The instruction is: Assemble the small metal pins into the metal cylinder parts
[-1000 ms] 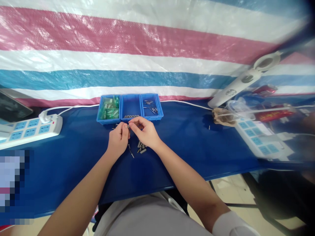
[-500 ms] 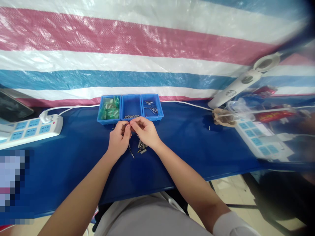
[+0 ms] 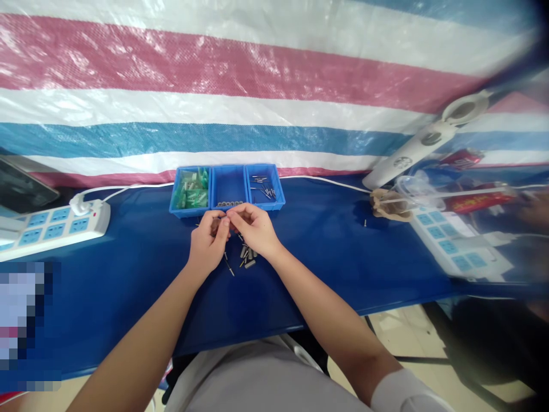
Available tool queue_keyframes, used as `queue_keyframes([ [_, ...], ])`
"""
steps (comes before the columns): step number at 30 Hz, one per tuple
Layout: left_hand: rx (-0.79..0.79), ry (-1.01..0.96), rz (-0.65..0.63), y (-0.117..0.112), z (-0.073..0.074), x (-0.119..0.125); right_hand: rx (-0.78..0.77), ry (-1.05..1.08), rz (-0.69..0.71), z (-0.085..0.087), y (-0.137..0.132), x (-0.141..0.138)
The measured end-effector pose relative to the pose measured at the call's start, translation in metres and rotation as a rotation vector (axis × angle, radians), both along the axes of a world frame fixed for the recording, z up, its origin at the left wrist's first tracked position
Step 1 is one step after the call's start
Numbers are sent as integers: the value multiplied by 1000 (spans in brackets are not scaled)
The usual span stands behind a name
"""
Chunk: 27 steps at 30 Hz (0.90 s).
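Observation:
My left hand [image 3: 209, 240] and my right hand [image 3: 254, 230] meet fingertip to fingertip just in front of the blue bins. Both are closed in a pinch, and whatever lies between the fingers is too small or hidden to name. Under and beside my right hand lies a small pile of grey metal cylinders and thin pins [image 3: 247, 257]. A single thin metal rod [image 3: 229, 264] rests on the table below my left hand. Behind my fingertips, the middle blue bin [image 3: 229, 182] holds a row of small metal rings [image 3: 229, 203] along its near side.
The left bin [image 3: 172, 203] contains green and clear small pieces; the right bin [image 3: 281, 197] has thin metal pins. Power strips [image 3: 96, 226] stand at left and right [image 3: 446, 246]. A small screw-like piece [image 3: 365, 223] lies near a brown torn wrapper [image 3: 388, 206]. A white cylindrical device [image 3: 407, 157] leans behind.
My hands stay almost in the same place, fingertips still together. At the far right edge, a blurred part of another person has shifted slightly.

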<state>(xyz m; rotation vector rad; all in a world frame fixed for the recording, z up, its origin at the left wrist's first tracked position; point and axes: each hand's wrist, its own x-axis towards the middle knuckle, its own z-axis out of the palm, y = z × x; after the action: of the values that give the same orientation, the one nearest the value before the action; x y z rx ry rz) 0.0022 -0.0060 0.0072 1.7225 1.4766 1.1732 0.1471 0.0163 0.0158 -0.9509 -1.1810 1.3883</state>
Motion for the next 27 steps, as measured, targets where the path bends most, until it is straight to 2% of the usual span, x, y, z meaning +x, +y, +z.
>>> queue_keyframes([
  [3,10,10,-16,0,-1,1,-20,-18,-2,0,1,0],
  [7,52,124,-2,1,1,-2,66,-26,29,-1,-2,0],
  [11,72,150,59,1,3,-4,208,-222,69,5,-5,4],
  [15,52,109,100,1,3,-4,359,-387,38,7,-6,7],
  [20,9,24,35,1,0,-2,285,-311,46,3,-5,6],
  [27,-27,-35,-53,1,-5,0,75,-111,-52,-3,2,3],
])
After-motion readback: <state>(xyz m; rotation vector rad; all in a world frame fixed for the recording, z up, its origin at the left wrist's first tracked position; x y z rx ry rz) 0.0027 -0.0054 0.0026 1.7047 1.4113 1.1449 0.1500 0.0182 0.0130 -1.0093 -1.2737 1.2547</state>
